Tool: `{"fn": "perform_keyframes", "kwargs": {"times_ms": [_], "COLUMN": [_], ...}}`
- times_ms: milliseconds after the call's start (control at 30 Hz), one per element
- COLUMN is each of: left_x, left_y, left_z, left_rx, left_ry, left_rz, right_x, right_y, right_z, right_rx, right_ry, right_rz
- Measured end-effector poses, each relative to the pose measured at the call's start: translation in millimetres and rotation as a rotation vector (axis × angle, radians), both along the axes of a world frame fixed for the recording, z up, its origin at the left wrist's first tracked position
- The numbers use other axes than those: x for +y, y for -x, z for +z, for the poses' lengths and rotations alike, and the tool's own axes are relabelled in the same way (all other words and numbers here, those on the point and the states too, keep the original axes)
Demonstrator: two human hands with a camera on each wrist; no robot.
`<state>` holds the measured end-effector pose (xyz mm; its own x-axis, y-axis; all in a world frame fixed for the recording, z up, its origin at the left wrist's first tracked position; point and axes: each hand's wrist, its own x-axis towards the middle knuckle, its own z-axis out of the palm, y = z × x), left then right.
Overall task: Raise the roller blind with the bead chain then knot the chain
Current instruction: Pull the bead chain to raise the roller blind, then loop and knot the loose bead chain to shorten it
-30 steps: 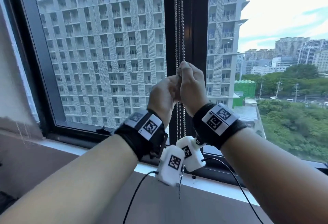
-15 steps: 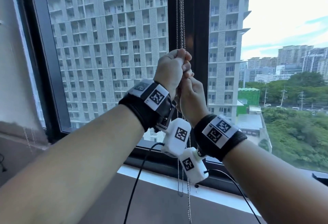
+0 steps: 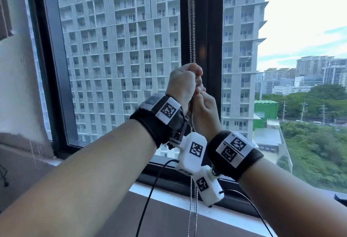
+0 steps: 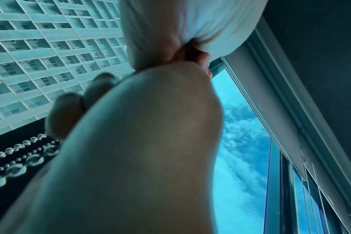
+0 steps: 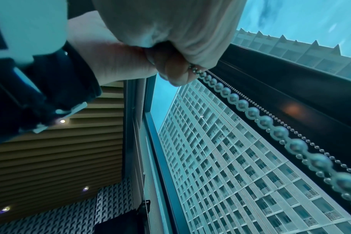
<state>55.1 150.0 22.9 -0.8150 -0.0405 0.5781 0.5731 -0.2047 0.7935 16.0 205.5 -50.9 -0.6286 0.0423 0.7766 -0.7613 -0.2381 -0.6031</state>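
Observation:
A metal bead chain [image 3: 191, 30] hangs in doubled strands in front of the dark window mullion [image 3: 212, 30]. My left hand [image 3: 189, 77] grips the chain in a fist at about mid-window height. Directly beneath it, my right hand [image 3: 203, 103] holds the same chain with curled fingers, touching the left hand. The slack chain hangs below the wrists to the sill. In the right wrist view the chain [image 5: 250, 114] comes out of the right hand [image 5: 182, 47]. The left wrist view shows the chain [image 4: 20, 152] at lower left and the roller blind [image 4: 260, 95] rolled near the window top.
A pale window sill [image 3: 169, 197] runs under the glass, with a brown surface in front of it. Black cables [image 3: 150, 190] dangle from the wrist cameras. A second thin chain [image 3: 33, 152] hangs by the wall at left.
A second ago both hands held the chain side by side; the left hand has since moved up the chain above the right. Little has moved in the last half second.

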Motion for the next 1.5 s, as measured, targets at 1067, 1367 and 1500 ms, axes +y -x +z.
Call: {"fn": "perform_keyframes", "kwargs": {"times_ms": [1067,1367,1500], "left_x": [-24,-21,-16], "left_y": [38,69,82], "left_z": [-14,-38,-39], "left_rx": [0.064,0.091,0.084], "left_ry": [0.024,0.143,0.18], "left_rz": [0.077,0.363,0.44], "right_x": [16,18,24], "right_y": [57,81,88], "right_z": [-18,-20,-19], "right_rx": [-0.198,-0.21,-0.183], "right_ry": [-0.317,-0.289,-0.262], "right_rz": [-0.452,-0.497,-0.432]}}
